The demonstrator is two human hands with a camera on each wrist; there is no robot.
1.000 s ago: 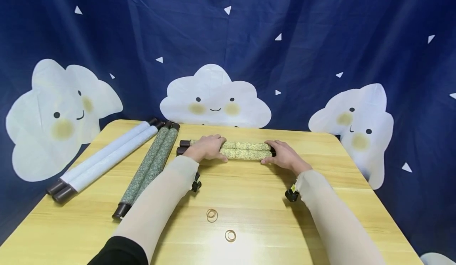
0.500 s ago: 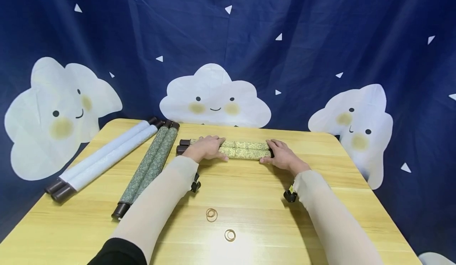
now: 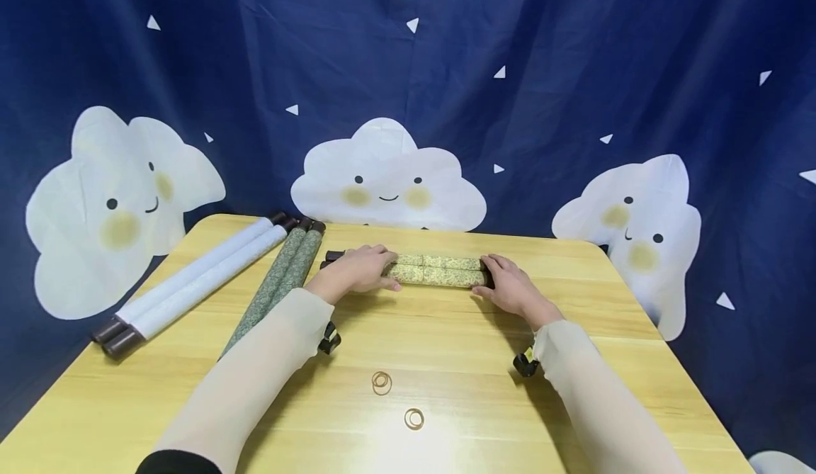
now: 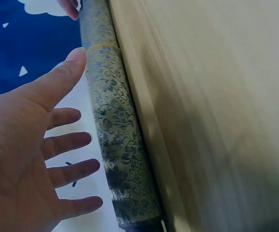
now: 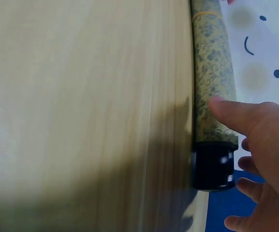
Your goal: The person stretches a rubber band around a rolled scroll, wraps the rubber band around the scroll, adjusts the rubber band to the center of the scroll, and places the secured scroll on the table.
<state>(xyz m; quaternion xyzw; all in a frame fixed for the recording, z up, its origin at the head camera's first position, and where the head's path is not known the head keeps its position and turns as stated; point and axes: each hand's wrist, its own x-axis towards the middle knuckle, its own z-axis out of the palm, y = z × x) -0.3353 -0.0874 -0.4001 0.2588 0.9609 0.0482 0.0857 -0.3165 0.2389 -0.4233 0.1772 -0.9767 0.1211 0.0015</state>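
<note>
Yellow and probably light, stiff lengthwise but creasable, the twin-roll scroll is best held near its dark ends. It lies toward the back of the surface, long axis running left to right, the left hand spread by its left part, the right hand at the other end, fingers parted, thumb touching.

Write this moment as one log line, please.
left hand: spread, at yellow rolls; right hand: at their right end; brown rings: on table
</note>
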